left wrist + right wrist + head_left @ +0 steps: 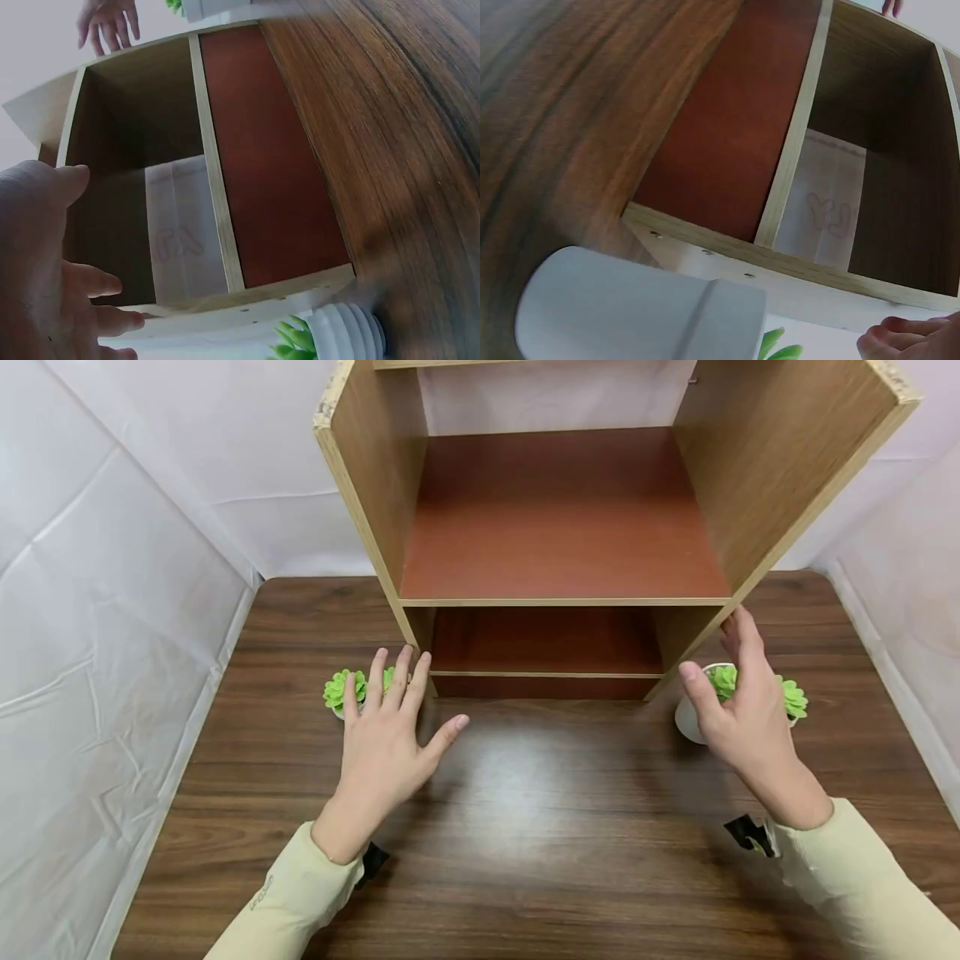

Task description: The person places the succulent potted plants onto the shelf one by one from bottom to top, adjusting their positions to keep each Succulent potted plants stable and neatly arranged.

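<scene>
A wooden shelf unit [562,527] with reddish-brown boards stands upright on the dark wood table. My left hand [384,747] is spread by its lower left edge, palm down with the thumb apart; whether the fingertips touch the panel, I cannot tell. By the outer face of the right side panel is my right hand [753,714], its fingers extended and its thumb held away. Contact there is unclear too. Neither hand grips anything. In the left wrist view, the shelf's open compartment [112,225] lies beyond the left hand's fingers.
A small green plant [344,689] in a white pot is partly behind the left hand. Near the right hand stand a white pot [688,720] with greenery and another green plant [793,699]. White sheeting [97,610] hangs around the table [510,860].
</scene>
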A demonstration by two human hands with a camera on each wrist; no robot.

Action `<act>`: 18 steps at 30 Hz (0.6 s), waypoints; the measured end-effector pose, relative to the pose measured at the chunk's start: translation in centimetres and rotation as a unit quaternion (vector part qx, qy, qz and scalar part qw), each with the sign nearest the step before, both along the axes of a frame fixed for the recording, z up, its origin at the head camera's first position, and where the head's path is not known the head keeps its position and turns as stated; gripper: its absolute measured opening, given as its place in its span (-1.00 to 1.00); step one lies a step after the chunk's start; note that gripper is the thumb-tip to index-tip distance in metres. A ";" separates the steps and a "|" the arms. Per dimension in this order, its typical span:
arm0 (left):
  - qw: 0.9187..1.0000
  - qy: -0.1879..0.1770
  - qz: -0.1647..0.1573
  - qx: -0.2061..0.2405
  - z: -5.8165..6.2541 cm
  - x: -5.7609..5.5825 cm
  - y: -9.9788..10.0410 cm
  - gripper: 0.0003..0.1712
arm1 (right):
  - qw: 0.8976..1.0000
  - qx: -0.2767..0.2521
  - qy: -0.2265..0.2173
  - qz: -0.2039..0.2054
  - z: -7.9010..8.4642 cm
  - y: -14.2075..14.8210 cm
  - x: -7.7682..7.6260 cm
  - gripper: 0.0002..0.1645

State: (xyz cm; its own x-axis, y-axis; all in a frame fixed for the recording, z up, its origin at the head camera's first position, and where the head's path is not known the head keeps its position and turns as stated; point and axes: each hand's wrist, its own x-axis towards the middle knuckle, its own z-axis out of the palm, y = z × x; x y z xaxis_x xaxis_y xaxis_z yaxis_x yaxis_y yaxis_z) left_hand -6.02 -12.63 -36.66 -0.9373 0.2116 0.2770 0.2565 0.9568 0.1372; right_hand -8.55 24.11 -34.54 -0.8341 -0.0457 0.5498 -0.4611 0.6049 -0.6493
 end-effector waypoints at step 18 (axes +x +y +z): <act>0.983 0.115 0.007 0.145 -1.8 -0.9 -3.5 -0.09 | 0.982 -0.185 -0.014 -0.030 3.1 -2.6 -3.4 -0.64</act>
State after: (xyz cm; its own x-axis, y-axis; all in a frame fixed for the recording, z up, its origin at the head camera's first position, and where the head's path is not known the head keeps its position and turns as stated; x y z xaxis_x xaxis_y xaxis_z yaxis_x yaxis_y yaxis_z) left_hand -6.91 -16.15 -38.51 -0.8452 0.0800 0.5284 0.2993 0.8900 0.3441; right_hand -11.90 21.47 -31.41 -0.8441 0.2037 0.4960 -0.4103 0.3501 -0.8421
